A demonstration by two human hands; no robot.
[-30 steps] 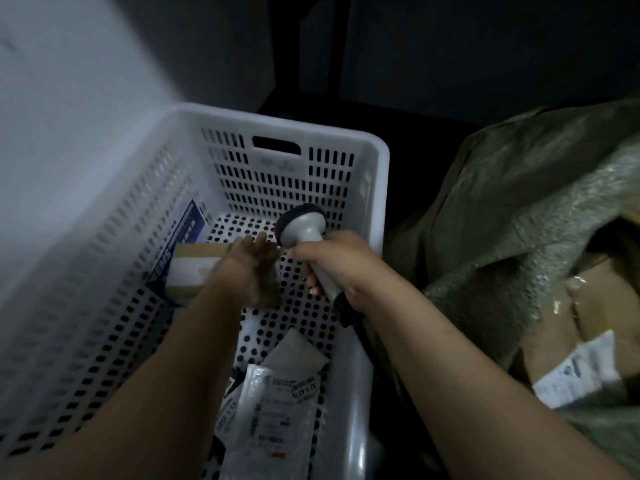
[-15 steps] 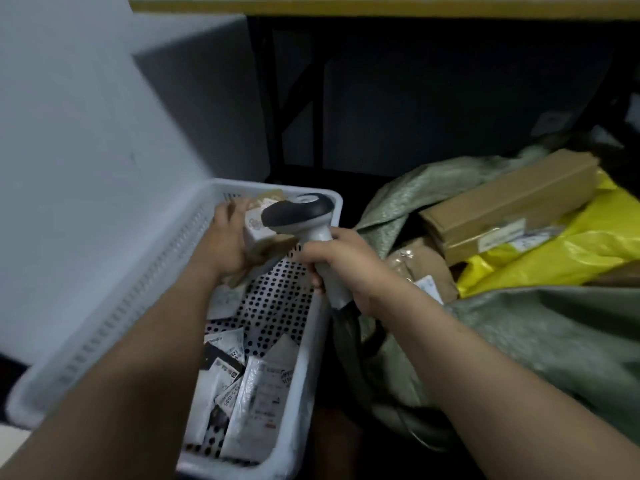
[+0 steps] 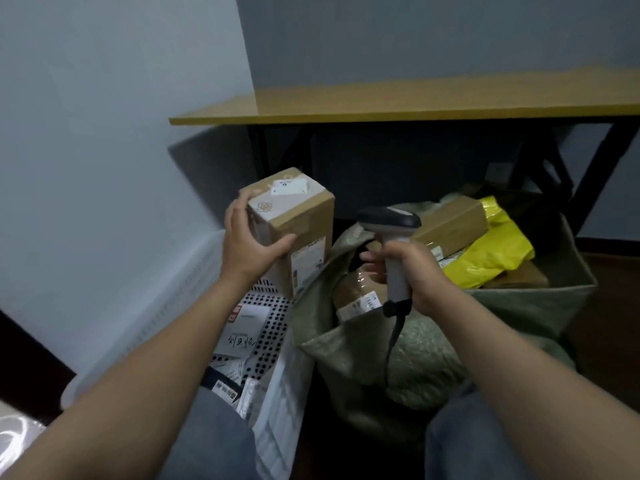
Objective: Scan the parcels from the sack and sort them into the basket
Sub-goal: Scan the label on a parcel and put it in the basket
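Box (image 3: pixel 301 220) lifted higher, brown, taped, labelled

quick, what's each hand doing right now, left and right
Left hand: closed around a cardboard box, held up above the white basket.
Right hand: closed around the handle of the barcode scanner.

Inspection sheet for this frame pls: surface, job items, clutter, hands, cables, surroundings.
Surface: dark floor shows right of the sack; what is under the basket is hidden.
Job's things: cardboard box held above the white basket; scanner to its right; open green sack holds a long box, a yellow bag and a taped parcel.
Clutter: flat parcels lie in the basket.
Hands: left hand grips the cardboard box; right hand grips the scanner handle.
Cables: scanner cable hangs over the sack.
Surroundings: wooden-topped table behind; grey wall at left.
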